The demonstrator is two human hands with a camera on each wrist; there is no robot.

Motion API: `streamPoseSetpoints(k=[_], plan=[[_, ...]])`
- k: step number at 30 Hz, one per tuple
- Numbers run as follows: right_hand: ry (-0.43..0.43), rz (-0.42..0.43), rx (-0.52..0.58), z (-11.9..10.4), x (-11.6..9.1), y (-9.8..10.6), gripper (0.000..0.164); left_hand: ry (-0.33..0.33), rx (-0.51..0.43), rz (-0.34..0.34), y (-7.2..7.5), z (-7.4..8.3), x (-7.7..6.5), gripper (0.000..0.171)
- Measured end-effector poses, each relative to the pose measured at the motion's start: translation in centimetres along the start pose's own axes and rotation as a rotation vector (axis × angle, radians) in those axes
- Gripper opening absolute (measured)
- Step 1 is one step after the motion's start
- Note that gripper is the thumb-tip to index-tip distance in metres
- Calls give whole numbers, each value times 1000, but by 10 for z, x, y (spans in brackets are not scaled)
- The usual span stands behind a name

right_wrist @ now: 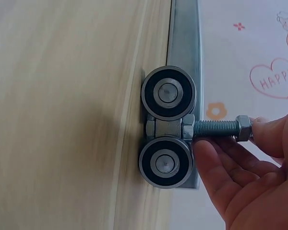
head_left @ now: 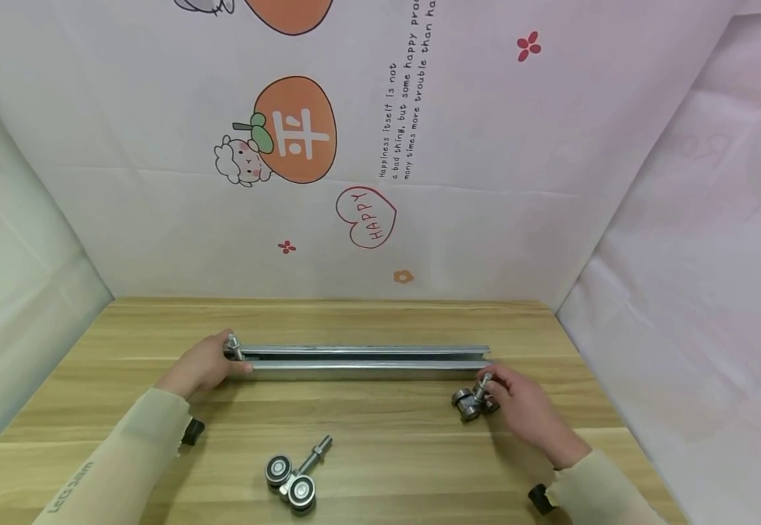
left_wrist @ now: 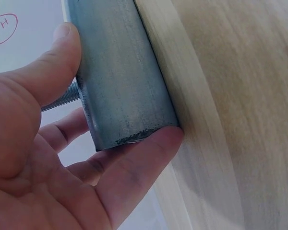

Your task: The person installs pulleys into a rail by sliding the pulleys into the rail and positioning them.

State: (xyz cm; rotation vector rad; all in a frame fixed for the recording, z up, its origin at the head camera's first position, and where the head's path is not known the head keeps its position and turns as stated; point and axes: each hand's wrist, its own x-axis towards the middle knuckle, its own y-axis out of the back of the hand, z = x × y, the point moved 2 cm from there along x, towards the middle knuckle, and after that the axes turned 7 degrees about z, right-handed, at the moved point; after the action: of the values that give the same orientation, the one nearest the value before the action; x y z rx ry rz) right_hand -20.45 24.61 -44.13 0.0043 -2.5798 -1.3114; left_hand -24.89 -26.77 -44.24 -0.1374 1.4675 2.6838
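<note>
A long steel C-channel rail (head_left: 367,372) lies across the wooden table, slot upward. At its left end my left hand (head_left: 203,363) grips the rail, thumb along the side and fingers round the cut end, as the left wrist view shows. A threaded bolt (left_wrist: 65,98) juts from the slot there; whatever it joins inside is hidden. Just in front of the rail's right end, my right hand (head_left: 526,410) pinches the upright bolt (right_wrist: 216,128) of a roller trolley (head_left: 467,405). Two of its black-ringed wheels (right_wrist: 166,163) face the right wrist camera.
Another roller trolley (head_left: 290,483) lies on its side near the table's front, its bolt pointing to the back right. Behind the wooden table (head_left: 380,430) rises a printed white cloth (head_left: 485,240), with more white cloth (head_left: 702,292) at both sides.
</note>
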Motion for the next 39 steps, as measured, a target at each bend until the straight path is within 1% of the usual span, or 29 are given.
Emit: streamPoseSetpoints(k=[10,20,31,39], plan=[[-73,-5,14,19,6,10,25,-6,15,1,0,1,0,98],[-117,0,40,32,14,16,27,-1,-5,-2,-1,1,-3,99],[-140,13,55,43,20,22,32,9,-12,-2,-1,0,-3,100],[-146,57,27,57,23,31,31,6,-10,-3,1,2,-3,98]])
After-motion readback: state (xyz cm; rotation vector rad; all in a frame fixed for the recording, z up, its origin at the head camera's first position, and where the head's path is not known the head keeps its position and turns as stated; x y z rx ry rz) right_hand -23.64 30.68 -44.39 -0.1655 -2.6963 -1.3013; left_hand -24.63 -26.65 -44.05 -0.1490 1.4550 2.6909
